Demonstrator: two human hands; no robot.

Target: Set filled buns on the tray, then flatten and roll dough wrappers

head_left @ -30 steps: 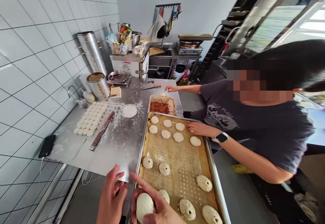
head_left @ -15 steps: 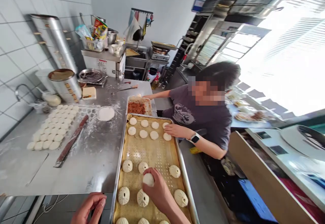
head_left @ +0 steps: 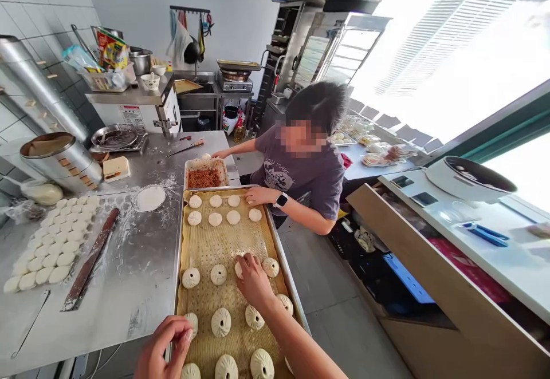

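My right hand (head_left: 254,280) reaches over the lined baking tray (head_left: 177,253), its fingers closed round a pleated bun (head_left: 238,270) that rests in a row of similar buns. That bun is partly covered by my fingers. Near the tray's left edge is my left hand (head_left: 165,346), thumb and fingers drawn together with nothing visible in them. Just past its fingertips sits another pleated bun (head_left: 192,324). Flat dough rounds (head_left: 215,218) lie in two rows at the tray's far end.
Across the tray, a co-worker's hand (head_left: 261,195) touches the far rounds; the other is by a filling container (head_left: 207,178). Leftward on the steel table (head_left: 141,276) are many dough pieces (head_left: 55,241), a dark rolling pin (head_left: 92,259) and a floury plate (head_left: 149,198). A counter (head_left: 455,218) stands right.
My right hand has carried the bun from above the tray down into the gap in the row. My left hand has come closer to the tray's left edge. The view has swung right.
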